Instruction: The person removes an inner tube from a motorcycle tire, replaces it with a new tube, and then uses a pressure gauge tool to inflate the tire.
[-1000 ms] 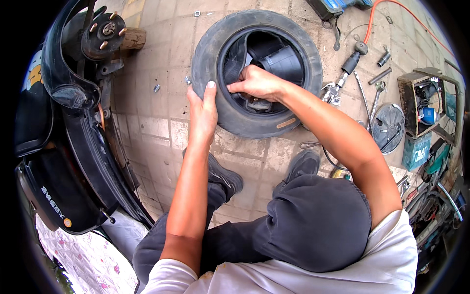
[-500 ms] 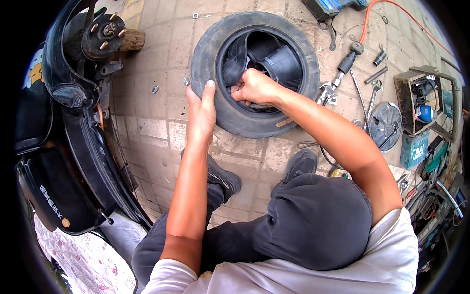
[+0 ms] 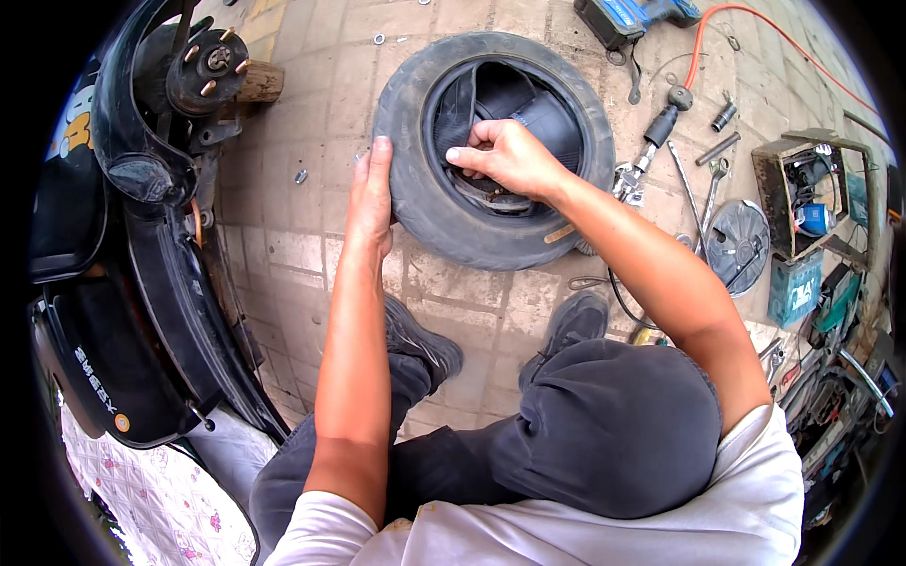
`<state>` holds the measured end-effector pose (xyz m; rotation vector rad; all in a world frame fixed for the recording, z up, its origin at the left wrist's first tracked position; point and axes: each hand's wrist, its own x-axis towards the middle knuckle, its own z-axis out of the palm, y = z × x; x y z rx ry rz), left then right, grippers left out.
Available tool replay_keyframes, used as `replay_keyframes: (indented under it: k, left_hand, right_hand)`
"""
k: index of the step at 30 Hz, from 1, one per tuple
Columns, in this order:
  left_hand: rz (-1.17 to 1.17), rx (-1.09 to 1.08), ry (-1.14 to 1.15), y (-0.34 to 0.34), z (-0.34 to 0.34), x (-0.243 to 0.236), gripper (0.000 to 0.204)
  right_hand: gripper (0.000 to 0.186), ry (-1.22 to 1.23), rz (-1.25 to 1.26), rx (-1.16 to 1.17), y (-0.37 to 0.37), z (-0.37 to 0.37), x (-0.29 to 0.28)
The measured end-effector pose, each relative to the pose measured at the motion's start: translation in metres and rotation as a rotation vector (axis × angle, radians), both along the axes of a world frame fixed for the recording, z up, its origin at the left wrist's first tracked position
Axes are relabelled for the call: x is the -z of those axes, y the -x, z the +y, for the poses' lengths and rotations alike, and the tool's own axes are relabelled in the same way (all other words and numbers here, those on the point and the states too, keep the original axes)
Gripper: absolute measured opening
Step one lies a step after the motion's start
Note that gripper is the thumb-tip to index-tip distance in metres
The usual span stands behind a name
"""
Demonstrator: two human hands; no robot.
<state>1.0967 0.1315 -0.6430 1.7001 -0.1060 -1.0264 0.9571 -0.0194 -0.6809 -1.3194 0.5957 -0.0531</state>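
Left thumb slides to the tyre's edge as the right hand shifts inside

The tyre [image 3: 406,212] lies flat on the paving [image 3: 283,132] in front of the person, between the two hands and reaching beyond them. Half a second ago the left hand [image 3: 370,198] had its thumb over the sidewall; now the thumb lies along the outer edge, the palm side-on against the tread. Its fingers are mostly hidden, so whether they clasp the rubber cannot be told.

The right hand [image 3: 514,160] has also changed, its thumb now stretched out beside a ribbed black strip [image 3: 457,106] within the opening. The fingers are curled, but whether they pinch the strip or merely press on it is unclear. Just below this grip, a small metal part [image 3: 500,198] shows again, having been mostly covered; just beyond it sits a curved black piece [image 3: 547,123].

The tyre has barely moved against the ground, which suggests a changed purchase inside rather than a shove. To the left of the left hand lies a small bolt [image 3: 300,176]; right of the right hand, just outside the tyre, is a hose-fed tool [image 3: 662,124].
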Motion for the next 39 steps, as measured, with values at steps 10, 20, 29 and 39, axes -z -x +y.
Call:
replay_keyframes:
  k: [10,20,29,39]
  left_hand:
    - [-0.034,0.048,0.203,0.019,-0.012,-0.014,0.068]
    - [-0.049,0.057,0.234,0.019,-0.007,-0.009,0.069]
    - [-0.129,-0.002,0.308,0.032,-0.019,-0.032,0.079]
    - [-0.485,0.358,0.471,-0.006,-0.041,-0.16,0.069]
  right_hand:
    - [0.028,-0.174,0.099,0.091,-0.014,-0.002,-0.007]
    - [0.035,-0.892,-0.141,-0.222,-0.002,-0.037,0.005]
    - [0.024,-0.505,-0.393,0.324,0.005,-0.037,-0.031]
    - [0.018,-0.06,-0.572,0.251,0.03,-0.008,-0.121]
